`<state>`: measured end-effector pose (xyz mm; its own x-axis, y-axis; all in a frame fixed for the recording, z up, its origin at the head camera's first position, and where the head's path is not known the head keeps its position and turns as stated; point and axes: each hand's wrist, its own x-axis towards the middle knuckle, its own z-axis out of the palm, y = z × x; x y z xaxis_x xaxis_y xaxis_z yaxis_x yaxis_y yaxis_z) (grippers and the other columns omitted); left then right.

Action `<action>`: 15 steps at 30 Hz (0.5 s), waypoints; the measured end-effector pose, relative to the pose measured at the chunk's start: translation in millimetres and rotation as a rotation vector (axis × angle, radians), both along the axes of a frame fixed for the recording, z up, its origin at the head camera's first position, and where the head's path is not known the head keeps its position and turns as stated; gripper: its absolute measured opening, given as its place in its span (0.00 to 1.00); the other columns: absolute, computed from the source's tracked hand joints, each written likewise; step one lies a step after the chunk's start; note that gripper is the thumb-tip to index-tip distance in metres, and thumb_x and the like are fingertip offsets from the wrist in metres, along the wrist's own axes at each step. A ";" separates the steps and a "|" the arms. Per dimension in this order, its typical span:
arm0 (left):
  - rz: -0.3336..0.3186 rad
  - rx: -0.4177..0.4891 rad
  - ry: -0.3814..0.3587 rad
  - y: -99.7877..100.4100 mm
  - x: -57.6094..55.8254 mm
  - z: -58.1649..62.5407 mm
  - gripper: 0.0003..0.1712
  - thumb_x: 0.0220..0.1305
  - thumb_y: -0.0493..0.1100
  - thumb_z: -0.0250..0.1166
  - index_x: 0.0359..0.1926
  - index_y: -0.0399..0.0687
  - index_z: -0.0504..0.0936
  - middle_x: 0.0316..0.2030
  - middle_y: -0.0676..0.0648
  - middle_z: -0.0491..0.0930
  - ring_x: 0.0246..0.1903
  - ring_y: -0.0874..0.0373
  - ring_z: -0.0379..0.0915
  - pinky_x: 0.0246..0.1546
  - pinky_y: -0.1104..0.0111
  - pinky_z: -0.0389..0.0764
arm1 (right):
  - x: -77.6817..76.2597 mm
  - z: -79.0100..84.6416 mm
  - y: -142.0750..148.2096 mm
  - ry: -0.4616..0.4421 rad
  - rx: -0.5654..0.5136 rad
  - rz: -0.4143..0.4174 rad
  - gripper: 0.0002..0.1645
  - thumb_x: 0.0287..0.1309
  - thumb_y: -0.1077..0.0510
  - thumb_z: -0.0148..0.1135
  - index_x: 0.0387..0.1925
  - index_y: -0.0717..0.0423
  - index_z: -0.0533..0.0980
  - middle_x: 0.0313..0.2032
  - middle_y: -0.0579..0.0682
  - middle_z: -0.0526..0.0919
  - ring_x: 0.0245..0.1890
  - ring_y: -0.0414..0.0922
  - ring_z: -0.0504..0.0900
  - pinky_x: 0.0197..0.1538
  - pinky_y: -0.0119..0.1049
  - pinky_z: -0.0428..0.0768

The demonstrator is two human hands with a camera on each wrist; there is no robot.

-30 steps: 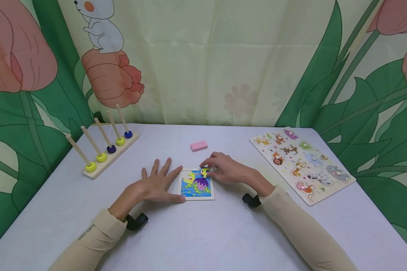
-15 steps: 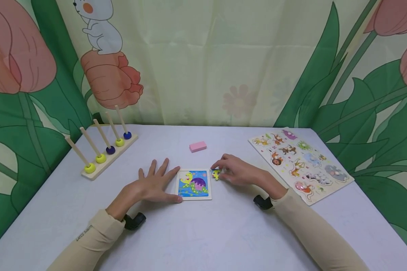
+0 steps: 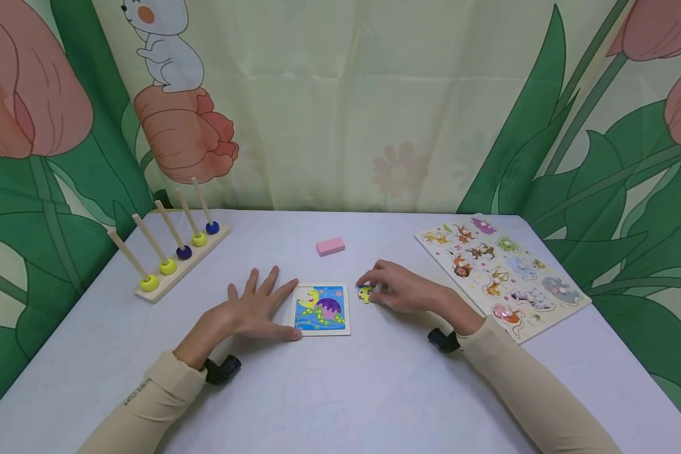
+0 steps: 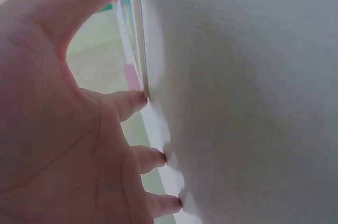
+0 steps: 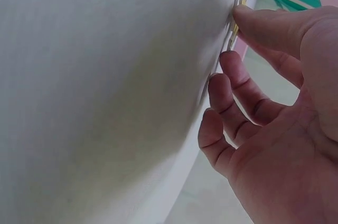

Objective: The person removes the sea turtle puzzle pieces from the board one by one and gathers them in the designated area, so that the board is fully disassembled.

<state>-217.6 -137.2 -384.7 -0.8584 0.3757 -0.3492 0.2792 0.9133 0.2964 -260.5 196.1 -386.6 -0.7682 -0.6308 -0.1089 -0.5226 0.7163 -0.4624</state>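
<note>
A small square picture puzzle [image 3: 321, 309] in a pale wooden frame lies on the table, showing a yellow-green animal with a purple shell on blue. My left hand [image 3: 255, 312] is spread flat at its left side, thumb and index fingertip touching the frame's edge; the left wrist view shows this contact with the fingers [image 4: 129, 102] straight. To the right of the frame, my right hand [image 3: 400, 290] pinches a yellow and blue puzzle piece [image 3: 366, 293] between thumb and fingers, close to the tabletop. In the right wrist view the thumb [image 5: 264, 26] hides most of that piece.
A pink block [image 3: 330, 246] lies behind the puzzle. On the left stands a wooden peg rack [image 3: 190, 263] with yellow and dark blue beads. An animal peg board [image 3: 499, 271] lies at the right, near the right forearm. A patterned curtain [image 3: 329, 126] borders the table's back.
My right hand has carried the puzzle piece from the puzzle's upper right corner to the right, beyond the frame. The left hand stays at the frame's left edge.
</note>
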 end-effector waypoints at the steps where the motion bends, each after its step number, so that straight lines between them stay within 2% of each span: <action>1: -0.001 0.000 0.000 -0.3 0.1 0.0 0.64 0.57 0.78 0.66 0.86 0.58 0.52 0.86 0.33 0.34 0.81 0.19 0.25 0.67 0.14 0.37 | 0.2 0.2 -0.5 -0.001 -0.002 -0.001 0.21 0.72 0.59 0.66 0.64 0.49 0.82 0.50 0.51 0.80 0.48 0.44 0.76 0.54 0.39 0.78; 15: 0.000 0.005 0.000 -0.5 -0.4 -2.3 0.64 0.57 0.78 0.66 0.86 0.58 0.52 0.86 0.33 0.34 0.81 0.19 0.25 0.67 0.14 0.36 | -3.4 -3.0 -6.2 -0.008 0.023 -0.001 0.22 0.72 0.58 0.67 0.65 0.47 0.82 0.52 0.52 0.79 0.49 0.44 0.76 0.55 0.39 0.78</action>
<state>-218.1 -137.7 -387.0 -0.8584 0.3776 -0.3472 0.2794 0.9118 0.3008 -263.9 189.9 -389.5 -0.7678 -0.6275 -0.1293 -0.5186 0.7273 -0.4496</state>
